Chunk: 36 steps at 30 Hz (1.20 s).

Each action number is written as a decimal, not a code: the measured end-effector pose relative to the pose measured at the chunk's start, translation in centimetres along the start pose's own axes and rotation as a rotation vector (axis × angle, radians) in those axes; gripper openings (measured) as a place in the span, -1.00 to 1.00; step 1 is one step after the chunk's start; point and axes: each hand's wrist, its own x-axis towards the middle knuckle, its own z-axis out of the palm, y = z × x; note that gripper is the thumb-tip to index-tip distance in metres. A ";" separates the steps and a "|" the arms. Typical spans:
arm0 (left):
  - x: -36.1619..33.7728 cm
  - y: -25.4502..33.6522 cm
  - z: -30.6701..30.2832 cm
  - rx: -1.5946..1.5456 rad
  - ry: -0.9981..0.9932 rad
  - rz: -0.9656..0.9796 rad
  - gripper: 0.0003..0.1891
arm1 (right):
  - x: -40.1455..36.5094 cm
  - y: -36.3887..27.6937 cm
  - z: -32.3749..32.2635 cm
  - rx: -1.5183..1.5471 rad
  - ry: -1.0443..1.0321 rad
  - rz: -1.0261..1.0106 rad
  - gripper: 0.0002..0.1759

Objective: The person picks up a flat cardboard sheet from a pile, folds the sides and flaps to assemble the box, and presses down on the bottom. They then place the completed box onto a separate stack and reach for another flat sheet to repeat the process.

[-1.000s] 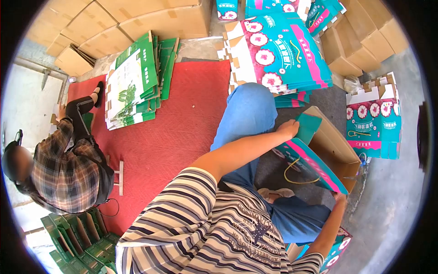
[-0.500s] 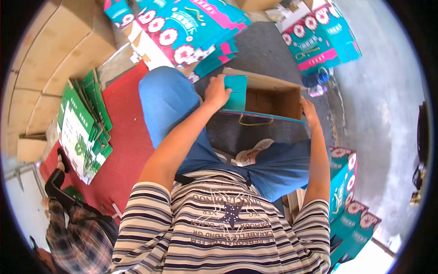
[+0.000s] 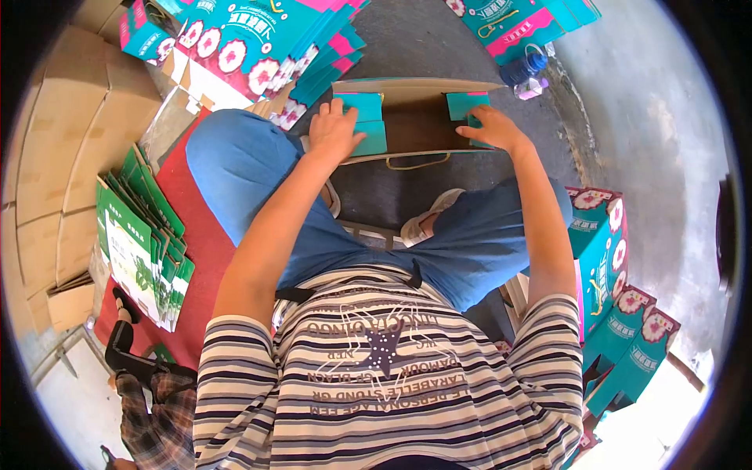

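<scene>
A long carton (image 3: 417,129) stands between my knees with its brown inside showing, teal flaps folded in at both ends and a cord handle (image 3: 419,162) on its near side. On the left end flaps (image 3: 370,135) my left hand (image 3: 333,131) lies palm down, fingers apart. My right hand (image 3: 495,128) bends its fingers and thumb around the right end flap (image 3: 468,103). The carton's long far panel stands up behind the opening. What lies under both palms is hidden.
Printed teal cartons (image 3: 258,47) are stacked at upper left, others (image 3: 599,258) at right. Green cartons (image 3: 145,243) lean on the red mat (image 3: 205,274) near brown boxes (image 3: 66,141). A blue bottle (image 3: 523,69) stands beyond the carton. Another person (image 3: 160,415) is at lower left.
The carton has swung level and slid a little left. My right hand has moved from its right side onto the end flap, now folded in. My left hand has shifted left, still on its flap.
</scene>
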 end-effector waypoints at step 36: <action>-0.7 0.8 -1.6 -0.332 -0.085 -0.220 -0.20 | 0.1 0.2 0.1 0.013 0.143 0.060 -0.31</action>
